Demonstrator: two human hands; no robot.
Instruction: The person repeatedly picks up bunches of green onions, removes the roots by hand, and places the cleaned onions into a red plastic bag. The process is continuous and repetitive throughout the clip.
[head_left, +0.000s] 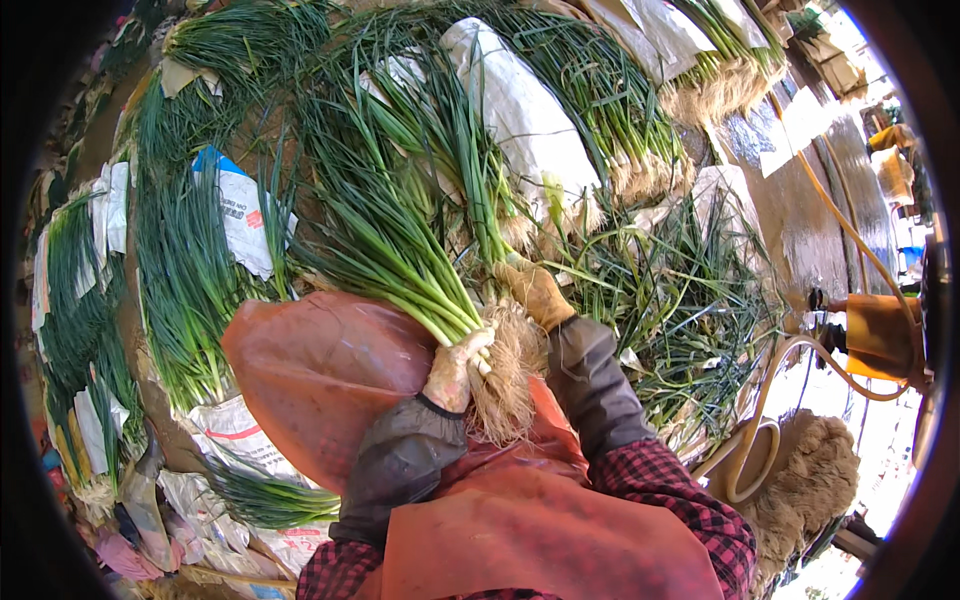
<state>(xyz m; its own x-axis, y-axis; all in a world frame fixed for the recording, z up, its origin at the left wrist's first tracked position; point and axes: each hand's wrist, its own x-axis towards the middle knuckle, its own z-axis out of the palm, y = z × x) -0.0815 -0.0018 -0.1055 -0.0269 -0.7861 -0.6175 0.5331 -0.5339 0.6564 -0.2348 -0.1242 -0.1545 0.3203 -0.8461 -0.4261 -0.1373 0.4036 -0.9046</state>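
Observation:
Gathered in my left hand (456, 367) is a bunch of green onions (427, 292), held around the pale stems just above the roots. Its long green leaves fan away from me to the upper left. My right hand (536, 289), in a tan work glove, grips more green onion stalks (487, 217) at their lower stems. Between the hands hangs a tangle of stringy roots (501, 397) over my lap. An orange waterproof apron (337, 352) covers my knees. Dark sleeve covers (409, 454) reach over both forearms.
Loose leaves and trimmings (675, 307) lie heaped at right. A white sack (517, 112) rests among the onions ahead. More onion bundles (180, 300) lie at left on printed sacks (244, 435). A hose (757, 420) loops at right beside a wet floor (817, 225) and a brown fibrous pile (810, 472).

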